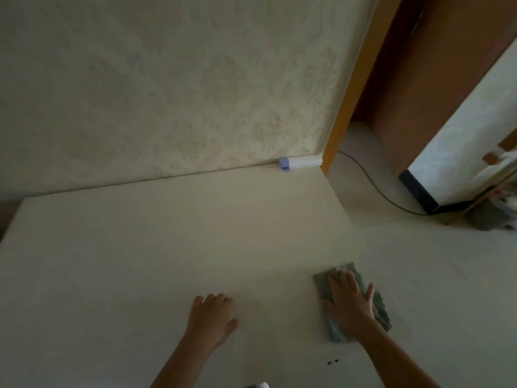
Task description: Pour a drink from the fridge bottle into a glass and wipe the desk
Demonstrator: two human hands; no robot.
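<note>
pressing flat on the grey cloth point(353, 302), the right hand point(351, 302) has its fingers spread straight, holding nothing. the cloth's long axis runs away from the person, near the table point(167, 247) right edge. left of the cloth, the left hand point(211, 317) rests loosely curled and empty on unwiped table.

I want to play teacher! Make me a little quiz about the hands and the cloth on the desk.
1. True or false: the right hand presses flat on the grey-green rumpled cloth.
2. What does the left hand hold? A) a glass B) nothing C) a bottle
3. Fill in: the small white box with a blue end lies on the pale desk against the ____.

Key: 1 true; 2 B; 3 wall.
</note>
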